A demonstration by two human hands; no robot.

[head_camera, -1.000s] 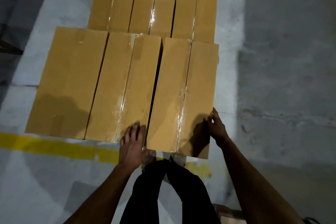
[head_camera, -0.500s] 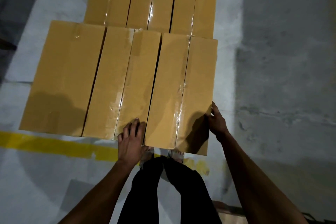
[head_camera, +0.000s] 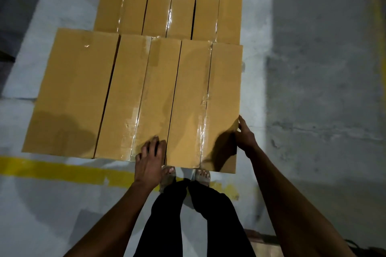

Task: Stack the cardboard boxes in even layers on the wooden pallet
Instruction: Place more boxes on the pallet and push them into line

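Your left hand (head_camera: 150,159) rests flat, fingers spread, on the middle box (head_camera: 137,98). Your right hand (head_camera: 244,135) presses open against the right box's (head_camera: 206,102) side.

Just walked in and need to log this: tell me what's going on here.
A person is lining up cardboard boxes in rows. The right hand presses against the outer side of the rightmost box in the near row, while the left hand rests on the near end of the middle box. A farther row lies behind.
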